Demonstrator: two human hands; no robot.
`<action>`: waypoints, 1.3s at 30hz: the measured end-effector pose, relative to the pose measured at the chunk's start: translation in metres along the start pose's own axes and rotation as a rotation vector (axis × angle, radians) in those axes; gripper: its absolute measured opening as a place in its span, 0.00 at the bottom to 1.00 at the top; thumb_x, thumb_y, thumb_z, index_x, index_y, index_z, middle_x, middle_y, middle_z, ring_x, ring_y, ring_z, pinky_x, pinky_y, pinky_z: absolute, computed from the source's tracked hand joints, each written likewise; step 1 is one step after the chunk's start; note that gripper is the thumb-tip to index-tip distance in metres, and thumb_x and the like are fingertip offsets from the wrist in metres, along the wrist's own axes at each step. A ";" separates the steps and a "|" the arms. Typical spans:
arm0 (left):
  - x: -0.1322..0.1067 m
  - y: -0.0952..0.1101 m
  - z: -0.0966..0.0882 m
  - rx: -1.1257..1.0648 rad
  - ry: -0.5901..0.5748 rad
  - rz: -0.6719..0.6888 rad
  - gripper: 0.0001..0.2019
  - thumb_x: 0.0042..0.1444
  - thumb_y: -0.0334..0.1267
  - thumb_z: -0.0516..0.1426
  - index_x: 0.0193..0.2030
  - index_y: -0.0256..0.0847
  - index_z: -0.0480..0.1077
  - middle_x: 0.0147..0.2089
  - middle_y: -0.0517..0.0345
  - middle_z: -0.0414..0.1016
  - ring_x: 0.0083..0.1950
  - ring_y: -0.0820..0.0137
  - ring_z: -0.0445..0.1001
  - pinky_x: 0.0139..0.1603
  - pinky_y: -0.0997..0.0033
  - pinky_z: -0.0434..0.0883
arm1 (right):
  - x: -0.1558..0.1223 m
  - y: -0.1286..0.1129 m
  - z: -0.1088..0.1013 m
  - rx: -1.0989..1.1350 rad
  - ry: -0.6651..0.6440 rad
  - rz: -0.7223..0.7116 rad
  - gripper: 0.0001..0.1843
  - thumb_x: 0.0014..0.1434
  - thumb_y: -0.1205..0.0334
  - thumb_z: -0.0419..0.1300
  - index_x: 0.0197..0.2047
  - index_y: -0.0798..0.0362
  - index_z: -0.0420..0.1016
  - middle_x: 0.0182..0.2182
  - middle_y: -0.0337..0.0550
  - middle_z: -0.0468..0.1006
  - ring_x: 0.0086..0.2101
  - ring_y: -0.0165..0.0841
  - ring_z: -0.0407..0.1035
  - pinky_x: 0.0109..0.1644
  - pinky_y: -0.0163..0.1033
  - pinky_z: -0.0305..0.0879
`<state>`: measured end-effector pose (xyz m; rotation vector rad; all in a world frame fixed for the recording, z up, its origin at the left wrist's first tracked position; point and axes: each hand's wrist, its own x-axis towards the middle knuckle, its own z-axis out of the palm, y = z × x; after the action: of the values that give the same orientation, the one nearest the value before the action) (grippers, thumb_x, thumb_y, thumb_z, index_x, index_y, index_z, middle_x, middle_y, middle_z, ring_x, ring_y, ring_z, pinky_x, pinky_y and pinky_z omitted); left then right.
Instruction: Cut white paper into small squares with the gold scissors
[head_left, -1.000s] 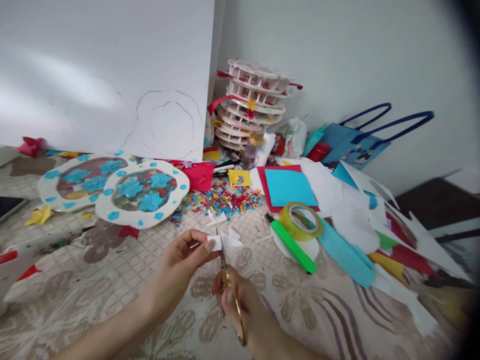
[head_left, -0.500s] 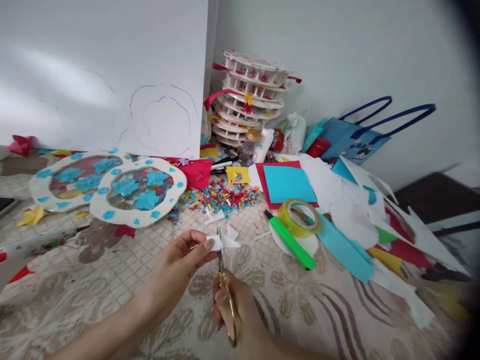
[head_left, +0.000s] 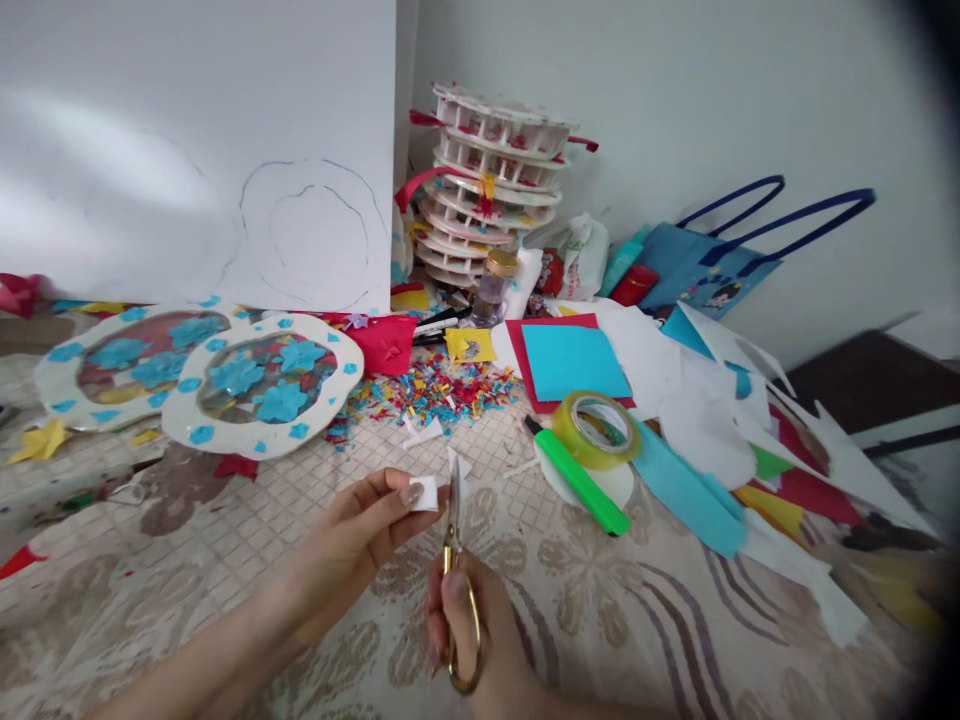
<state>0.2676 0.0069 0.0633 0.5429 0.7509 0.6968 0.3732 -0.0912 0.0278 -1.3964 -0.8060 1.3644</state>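
Note:
Between thumb and fingers my left hand (head_left: 367, 515) pinches a small white piece of paper (head_left: 425, 493), roughly square. My right hand (head_left: 472, 620) is closed around the gold handles of a pair of scissors (head_left: 453, 530), whose blades point away from me and look closed. The blades stand just right of the paper, apart from it. Beyond the blade tips lies a white paper scrap (head_left: 459, 464). More white offcuts (head_left: 422, 432) lie farther back, in front of a heap of tiny coloured paper bits (head_left: 442, 390).
Right of my hands are a green cutter knife (head_left: 581, 482), a roll of clear tape (head_left: 598, 430) and blue paper sheets (head_left: 576, 362). White rings with blue paper flowers (head_left: 262, 385) lie left. A tiered white model (head_left: 495, 190) and a blue bag (head_left: 697, 265) stand behind.
A pointed end of the white paper has been cut away from the piece in my left hand. The scissors have moved slightly right, off the paper, and their blades have come together.

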 end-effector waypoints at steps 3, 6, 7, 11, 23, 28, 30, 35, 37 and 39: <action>0.002 0.000 -0.004 -0.028 -0.004 -0.028 0.04 0.49 0.32 0.65 0.30 0.37 0.73 0.40 0.54 0.78 0.51 0.64 0.73 0.55 0.69 0.69 | 0.007 -0.011 -0.013 0.016 0.019 0.047 0.33 0.52 0.27 0.43 0.27 0.52 0.59 0.14 0.30 0.57 0.15 0.24 0.53 0.18 0.30 0.51; 0.002 0.002 -0.008 0.005 -0.016 -0.004 0.04 0.50 0.34 0.64 0.30 0.38 0.73 0.39 0.55 0.78 0.48 0.66 0.75 0.53 0.68 0.70 | 0.019 -0.027 -0.038 -0.187 -0.026 -0.004 0.29 0.55 0.31 0.44 0.27 0.52 0.60 0.15 0.30 0.57 0.16 0.25 0.53 0.20 0.31 0.51; 0.002 0.004 -0.010 0.026 -0.018 0.017 0.05 0.49 0.35 0.64 0.30 0.38 0.73 0.37 0.56 0.77 0.45 0.67 0.75 0.50 0.69 0.72 | 0.023 -0.032 -0.046 -0.358 -0.036 -0.063 0.26 0.58 0.36 0.47 0.26 0.52 0.60 0.16 0.31 0.57 0.17 0.26 0.54 0.21 0.31 0.51; 0.003 0.020 -0.017 0.129 0.059 0.168 0.07 0.46 0.37 0.66 0.30 0.40 0.73 0.31 0.61 0.76 0.35 0.72 0.75 0.35 0.77 0.73 | 0.028 -0.044 -0.066 -1.120 -0.012 -0.269 0.11 0.55 0.57 0.60 0.26 0.53 0.66 0.22 0.36 0.68 0.24 0.30 0.61 0.28 0.35 0.51; 0.004 0.047 -0.028 0.370 0.023 0.111 0.10 0.42 0.38 0.68 0.30 0.38 0.76 0.30 0.58 0.78 0.31 0.71 0.77 0.31 0.77 0.73 | 0.041 -0.068 -0.059 -1.166 -0.128 -0.566 0.06 0.62 0.66 0.55 0.41 0.52 0.72 0.39 0.43 0.72 0.39 0.33 0.68 0.42 0.36 0.62; 0.005 0.049 -0.032 0.471 -0.033 0.114 0.10 0.42 0.39 0.67 0.32 0.37 0.77 0.27 0.54 0.80 0.29 0.71 0.77 0.30 0.78 0.73 | 0.093 -0.077 -0.037 -1.438 -0.099 -0.690 0.15 0.59 0.73 0.52 0.49 0.51 0.67 0.43 0.45 0.68 0.40 0.34 0.66 0.38 0.36 0.61; 0.006 0.051 -0.034 0.527 -0.062 0.122 0.10 0.44 0.38 0.66 0.33 0.37 0.78 0.27 0.53 0.81 0.27 0.72 0.76 0.29 0.78 0.72 | 0.107 -0.079 -0.027 -1.539 -0.137 -0.702 0.15 0.58 0.75 0.51 0.46 0.52 0.68 0.42 0.45 0.67 0.36 0.33 0.65 0.35 0.35 0.59; 0.006 0.053 -0.038 0.617 -0.073 0.152 0.08 0.45 0.36 0.65 0.33 0.38 0.78 0.26 0.54 0.80 0.27 0.70 0.77 0.29 0.76 0.73 | 0.116 -0.091 -0.022 -1.557 -0.186 -0.729 0.08 0.58 0.74 0.51 0.37 0.53 0.67 0.41 0.45 0.67 0.40 0.34 0.64 0.41 0.36 0.59; 0.007 0.053 -0.039 0.630 -0.077 0.145 0.07 0.45 0.36 0.65 0.33 0.38 0.78 0.26 0.53 0.81 0.28 0.69 0.78 0.30 0.76 0.74 | 0.114 -0.099 -0.032 -1.532 -0.149 -0.723 0.07 0.59 0.73 0.52 0.37 0.53 0.65 0.40 0.45 0.69 0.43 0.35 0.63 0.45 0.37 0.58; 0.007 0.054 -0.040 0.634 -0.080 0.135 0.07 0.45 0.36 0.65 0.33 0.38 0.78 0.27 0.53 0.81 0.28 0.69 0.78 0.30 0.75 0.74 | 0.110 -0.103 -0.046 -1.515 -0.099 -0.686 0.06 0.60 0.72 0.51 0.39 0.53 0.64 0.37 0.43 0.70 0.41 0.35 0.65 0.44 0.38 0.59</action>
<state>0.2212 0.0548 0.0713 1.2003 0.8642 0.5490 0.4522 0.0327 0.0842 -1.7510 -2.3601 0.0884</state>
